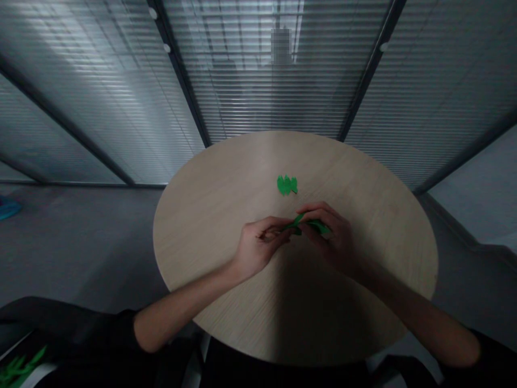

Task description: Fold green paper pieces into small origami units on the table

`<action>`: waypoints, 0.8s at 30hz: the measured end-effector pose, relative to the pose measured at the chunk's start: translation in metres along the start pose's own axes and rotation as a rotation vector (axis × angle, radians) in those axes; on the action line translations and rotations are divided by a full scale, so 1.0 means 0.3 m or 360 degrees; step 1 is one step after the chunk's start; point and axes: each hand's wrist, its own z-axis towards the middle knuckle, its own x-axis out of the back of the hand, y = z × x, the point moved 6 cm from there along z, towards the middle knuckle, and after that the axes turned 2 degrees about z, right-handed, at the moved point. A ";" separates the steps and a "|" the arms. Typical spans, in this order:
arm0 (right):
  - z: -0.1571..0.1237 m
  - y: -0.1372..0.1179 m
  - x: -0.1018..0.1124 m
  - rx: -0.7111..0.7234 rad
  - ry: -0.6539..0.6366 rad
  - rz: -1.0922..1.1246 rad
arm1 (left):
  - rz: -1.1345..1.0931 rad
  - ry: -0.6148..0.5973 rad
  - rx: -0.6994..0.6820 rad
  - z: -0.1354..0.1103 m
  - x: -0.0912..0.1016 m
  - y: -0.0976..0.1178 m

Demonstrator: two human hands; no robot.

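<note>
Both my hands are raised a little over the middle of a round light-wood table (210, 231). My left hand (258, 245) and my right hand (327, 237) pinch opposite ends of a folded green paper leaf (307, 223), whose middle bends up between them. My fingers hide part of it. Just beyond my fingertips, a small cluster of green leaf-shaped paper cutouts (286, 185) lies flat on the tabletop, not touching either hand.
Glass panels with horizontal blinds (274, 91) and dark frames stand behind the table. Grey floor (81, 242) surrounds it. A blue object (6, 208) sits at the far left. More green leaf pieces (18, 366) lie at the lower left beside my body.
</note>
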 end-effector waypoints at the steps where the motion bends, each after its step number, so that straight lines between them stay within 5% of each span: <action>1: 0.002 -0.001 -0.001 -0.0003 -0.0007 -0.0001 | 0.0031 -0.0005 -0.0022 -0.001 0.000 0.004; 24: -0.002 0.013 -0.002 -0.0212 0.0123 0.0171 | -0.0135 -0.0031 0.0047 -0.005 -0.020 0.004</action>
